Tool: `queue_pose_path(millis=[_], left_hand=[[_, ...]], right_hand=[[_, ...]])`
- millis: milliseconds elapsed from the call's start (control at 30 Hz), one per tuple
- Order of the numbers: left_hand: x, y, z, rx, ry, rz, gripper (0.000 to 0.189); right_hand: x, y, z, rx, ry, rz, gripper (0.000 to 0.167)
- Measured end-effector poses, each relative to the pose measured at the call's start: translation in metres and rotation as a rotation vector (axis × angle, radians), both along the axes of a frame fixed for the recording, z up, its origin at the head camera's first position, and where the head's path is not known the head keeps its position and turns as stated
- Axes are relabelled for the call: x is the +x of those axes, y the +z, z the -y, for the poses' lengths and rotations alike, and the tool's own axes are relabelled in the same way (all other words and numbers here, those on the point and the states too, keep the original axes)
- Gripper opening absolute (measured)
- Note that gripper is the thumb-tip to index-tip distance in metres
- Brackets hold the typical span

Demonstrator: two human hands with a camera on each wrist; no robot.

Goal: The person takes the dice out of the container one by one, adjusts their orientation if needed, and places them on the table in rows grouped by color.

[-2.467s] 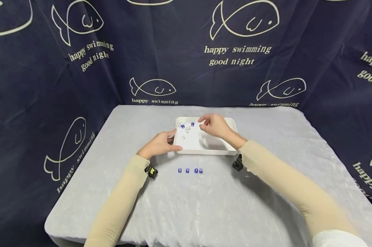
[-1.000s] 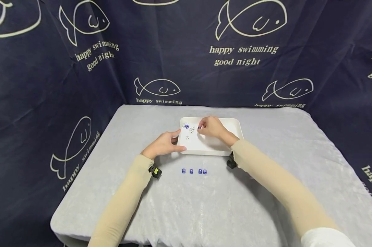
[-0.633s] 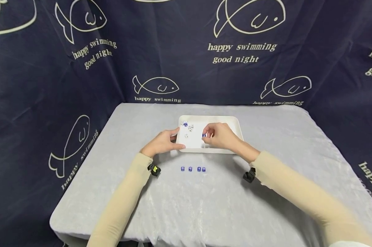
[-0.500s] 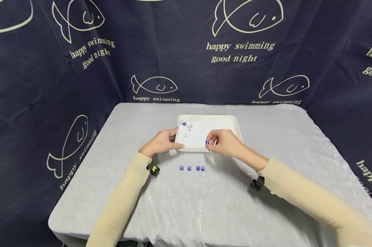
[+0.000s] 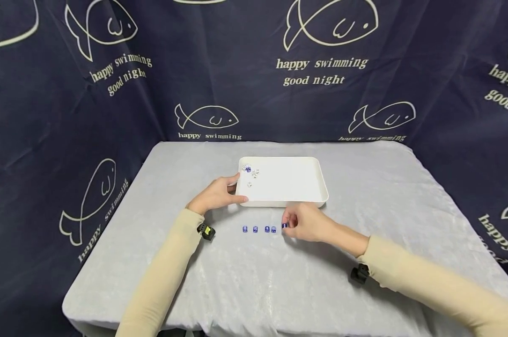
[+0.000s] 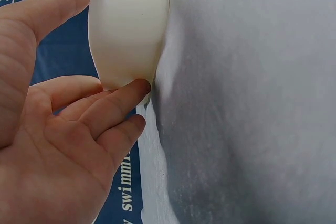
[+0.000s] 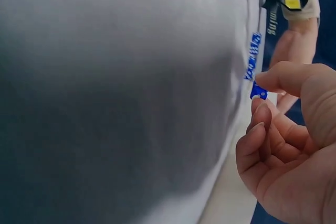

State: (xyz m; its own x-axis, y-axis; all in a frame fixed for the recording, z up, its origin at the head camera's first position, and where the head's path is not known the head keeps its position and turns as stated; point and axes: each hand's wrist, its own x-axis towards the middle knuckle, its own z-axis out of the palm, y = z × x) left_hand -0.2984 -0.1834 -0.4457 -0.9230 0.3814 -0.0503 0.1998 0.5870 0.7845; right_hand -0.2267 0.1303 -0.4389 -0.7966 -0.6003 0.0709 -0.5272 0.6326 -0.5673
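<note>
My right hand [image 5: 310, 222] pinches a blue die [image 5: 284, 225] between thumb and fingertips, just right of a row of several blue dice [image 5: 255, 229] on the table. In the right wrist view, the held die [image 7: 258, 92] shows white pips, with the row [image 7: 252, 56] beyond it. My left hand [image 5: 216, 194] grips the left end of a white tray [image 5: 287, 185], thumb at the front corner and fingers along the end wall. Inside the tray's left part lie several clear dice [image 5: 254, 174] and a blue die [image 5: 248, 169].
A grey cloth covers the table [image 5: 237, 281]. Dark blue curtains [image 5: 254, 70] with white fish drawings hang behind it and along the sides. The tray's front wall stands just behind the right hand.
My right hand has picked a blue die out of the tray and carried it over the front rim to the right end of the row. The left hand has stayed at the tray.
</note>
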Motion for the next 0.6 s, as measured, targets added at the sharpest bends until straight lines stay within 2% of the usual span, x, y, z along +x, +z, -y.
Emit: queue_pose_path(millis=[400,500,600], left_hand=[[0.001,0.0,0.0,0.012,-0.003,-0.006,0.096],[0.001,0.001,0.0,0.017,-0.005,-0.004,0.095],[0.002,0.001,0.0,0.011,-0.004,-0.003,0.096]], right_hand=[[0.0,-0.012,0.001,0.023,0.025,-0.033,0.016],[0.0,-0.008,0.001,0.037,0.026,-0.04,0.017],[-0.005,0.004,0.003,0.039,0.008,-0.057,0.016]])
